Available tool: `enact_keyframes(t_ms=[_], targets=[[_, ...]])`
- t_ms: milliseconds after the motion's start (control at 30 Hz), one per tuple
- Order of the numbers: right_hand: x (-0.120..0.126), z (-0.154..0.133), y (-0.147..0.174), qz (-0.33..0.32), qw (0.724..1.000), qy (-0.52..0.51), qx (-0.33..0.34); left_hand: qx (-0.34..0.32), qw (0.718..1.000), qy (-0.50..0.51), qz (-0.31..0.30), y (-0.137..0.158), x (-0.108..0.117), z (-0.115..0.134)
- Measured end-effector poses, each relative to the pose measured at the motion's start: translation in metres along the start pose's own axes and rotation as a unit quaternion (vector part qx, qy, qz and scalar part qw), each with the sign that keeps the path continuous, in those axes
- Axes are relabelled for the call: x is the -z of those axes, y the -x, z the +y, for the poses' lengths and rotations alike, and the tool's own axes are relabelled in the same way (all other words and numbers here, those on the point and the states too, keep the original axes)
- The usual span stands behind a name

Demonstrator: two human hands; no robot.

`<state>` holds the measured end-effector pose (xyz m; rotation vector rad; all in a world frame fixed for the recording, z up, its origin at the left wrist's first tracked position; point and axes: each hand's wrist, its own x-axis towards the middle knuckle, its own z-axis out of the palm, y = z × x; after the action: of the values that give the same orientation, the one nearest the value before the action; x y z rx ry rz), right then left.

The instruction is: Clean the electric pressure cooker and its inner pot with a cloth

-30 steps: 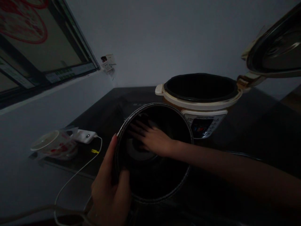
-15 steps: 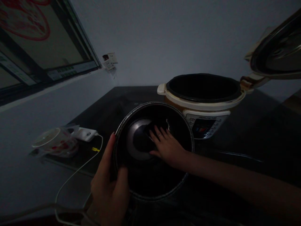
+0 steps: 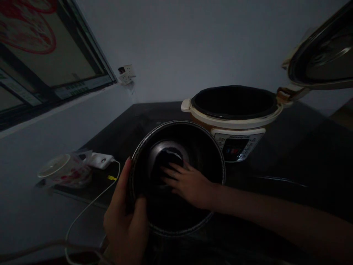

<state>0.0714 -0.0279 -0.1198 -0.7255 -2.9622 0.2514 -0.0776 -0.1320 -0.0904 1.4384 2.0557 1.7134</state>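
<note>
A round black inner pot (image 3: 182,221) with a worn silvery rim is tilted toward me, its inside facing up. My left hand (image 3: 127,221) grips it at the left edge, thumb over the rim and fingers around the outside. Inside the pot, my right hand (image 3: 187,184) lies with fingers stretched out over the inner surface, a ring on one finger. A pale curved streak shows just beyond those fingers; whether it is a reflection or an edge of something, I cannot tell. Behind the pot stands an electric cooker (image 3: 239,123), its hinged lid (image 3: 322,55) raised at the right.
On the dark countertop (image 3: 298,154), a lidded tub in a plastic bag (image 3: 68,171) sits at the left beside a white power strip (image 3: 100,161). Its white cord (image 3: 91,202) hangs toward me. Wall sockets (image 3: 127,73) and a window (image 3: 60,48) are at the upper left.
My right hand has moved left and toward me inside the pot, from its right far part nearer the middle. My left hand keeps its grip on the rim.
</note>
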Motion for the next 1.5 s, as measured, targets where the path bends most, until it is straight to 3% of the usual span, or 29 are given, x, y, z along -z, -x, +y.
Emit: enact_keyframes(t_ms=[100,267,600,867,1167,1400,1500], targets=[[0.001,0.008,-0.002,0.029,0.998,0.023,-0.048,0.001,1.000,-0.002,0.001,-0.001,0.002,-0.006],[0.000,0.007,0.007,0.011,0.996,-0.001,-0.088,0.003,1.000,-0.005,0.007,0.000,0.001,-0.003],[-0.006,-0.016,0.000,-0.024,0.996,-0.081,0.032,-0.003,1.000,-0.025,0.009,0.003,0.000,0.000],[-0.003,-0.023,-0.010,-0.024,0.992,-0.117,0.027,-0.021,0.999,-0.032,-0.002,0.003,0.001,0.000],[0.007,0.004,0.013,-0.108,0.994,0.010,-0.023,-0.031,0.999,-0.017,-0.014,0.002,0.002,0.000],[0.029,0.035,0.004,-0.076,0.982,0.143,-0.100,-0.039,0.999,-0.014,-0.015,0.002,-0.003,0.009],[0.034,0.041,0.001,-0.062,0.979,0.167,-0.102,-0.016,1.000,-0.002,0.019,0.005,-0.008,0.021]])
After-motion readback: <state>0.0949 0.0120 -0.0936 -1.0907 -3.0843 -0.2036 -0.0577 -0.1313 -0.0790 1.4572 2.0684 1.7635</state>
